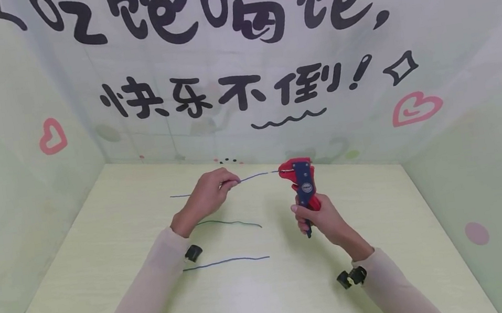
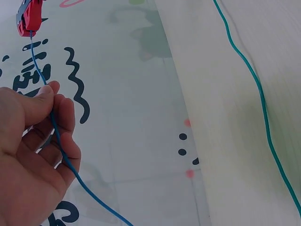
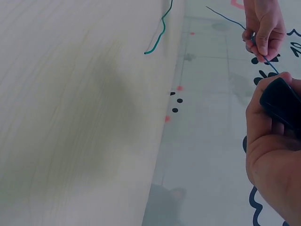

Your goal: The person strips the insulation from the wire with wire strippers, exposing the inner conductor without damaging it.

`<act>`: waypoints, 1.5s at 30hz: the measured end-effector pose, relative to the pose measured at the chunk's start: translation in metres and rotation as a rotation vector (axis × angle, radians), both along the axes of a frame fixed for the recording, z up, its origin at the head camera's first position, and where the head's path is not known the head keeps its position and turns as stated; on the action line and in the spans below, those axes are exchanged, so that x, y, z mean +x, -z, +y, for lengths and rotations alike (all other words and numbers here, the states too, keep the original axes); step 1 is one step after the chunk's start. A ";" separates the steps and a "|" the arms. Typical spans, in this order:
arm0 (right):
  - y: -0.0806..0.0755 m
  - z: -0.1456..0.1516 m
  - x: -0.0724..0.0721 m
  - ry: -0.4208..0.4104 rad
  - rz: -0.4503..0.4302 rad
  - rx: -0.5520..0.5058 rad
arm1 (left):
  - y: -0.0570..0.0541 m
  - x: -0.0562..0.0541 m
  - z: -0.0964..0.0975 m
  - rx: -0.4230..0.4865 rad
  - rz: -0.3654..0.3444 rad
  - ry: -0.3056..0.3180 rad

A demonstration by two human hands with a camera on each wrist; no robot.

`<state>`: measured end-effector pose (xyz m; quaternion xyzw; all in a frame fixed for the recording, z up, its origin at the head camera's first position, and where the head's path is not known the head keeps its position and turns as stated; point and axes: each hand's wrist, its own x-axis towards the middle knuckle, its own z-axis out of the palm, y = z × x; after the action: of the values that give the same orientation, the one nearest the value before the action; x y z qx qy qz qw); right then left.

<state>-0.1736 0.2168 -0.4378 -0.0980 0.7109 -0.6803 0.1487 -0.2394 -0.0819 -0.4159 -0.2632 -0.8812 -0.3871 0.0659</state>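
My left hand (image 1: 210, 193) pinches a thin blue wire (image 1: 253, 176) between thumb and fingers, above the far part of the table. One end of the wire trails out to the left of that hand. Its other end runs right into the red mouth of a red and dark-blue wire stripper (image 1: 305, 187). A short pale stretch shows on the wire just before the mouth. Fingers curled, my right hand (image 1: 328, 218) grips the stripper's handles and holds it upright. The left wrist view shows the wire (image 2: 82, 183) crossing the palm up to the stripper (image 2: 29, 20).
On the pale table (image 1: 251, 304) a green wire (image 1: 231, 222) lies nearest the left wrist, and another blue wire (image 1: 231, 259) lies closer to me. Printed cloth walls (image 1: 210, 135) stand at the back and both sides. Small black cameras (image 1: 193, 253) are worn on the wrists.
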 end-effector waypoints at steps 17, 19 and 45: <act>0.001 0.000 -0.001 0.082 -0.057 0.056 | 0.003 0.001 0.004 0.046 -0.103 0.033; 0.002 0.000 -0.002 0.087 -0.060 0.056 | 0.002 0.001 0.004 0.048 -0.101 0.024; -0.001 -0.001 -0.004 0.069 -0.047 0.110 | -0.001 -0.002 0.005 -0.038 0.091 -0.110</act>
<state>-0.1771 0.2160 -0.4373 -0.0492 0.7465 -0.6471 0.1471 -0.2413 -0.0771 -0.4146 -0.2328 -0.8977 -0.3536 0.1218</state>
